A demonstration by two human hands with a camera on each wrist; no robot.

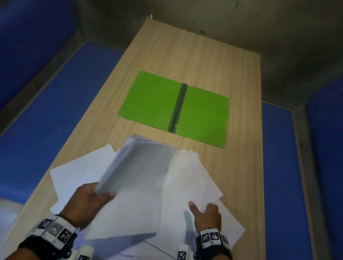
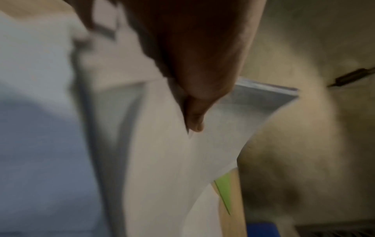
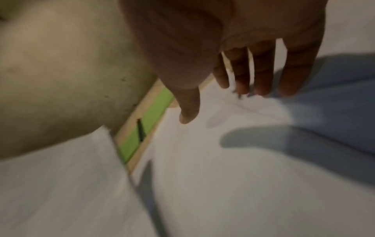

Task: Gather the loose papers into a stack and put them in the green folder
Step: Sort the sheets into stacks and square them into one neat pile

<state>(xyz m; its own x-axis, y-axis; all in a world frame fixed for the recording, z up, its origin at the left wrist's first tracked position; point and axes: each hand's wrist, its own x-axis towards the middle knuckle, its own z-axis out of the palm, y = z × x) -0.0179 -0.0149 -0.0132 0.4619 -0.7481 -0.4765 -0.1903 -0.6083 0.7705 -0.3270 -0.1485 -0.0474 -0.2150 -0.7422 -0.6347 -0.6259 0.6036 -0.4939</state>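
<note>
The green folder (image 1: 175, 107) lies open and flat in the middle of the wooden table (image 1: 217, 70), its dark spine running front to back. A strip of the folder (image 3: 142, 129) shows in the right wrist view, a sliver (image 2: 224, 190) in the left wrist view. My left hand (image 1: 93, 200) grips a blurred bundle of white papers (image 1: 137, 169) by its near edge, lifted and tilted above the table. My right hand (image 1: 205, 215) hovers with straight fingers (image 3: 261, 75) over loose white sheets (image 1: 195, 176). More sheets (image 1: 78, 167) lie scattered beneath.
Blue cushioned benches (image 1: 42, 126) run along both sides of the table, the right one (image 1: 278, 187) close to the table edge. A grey wall (image 1: 204, 7) stands behind the far end. Bare wood shows beyond the folder.
</note>
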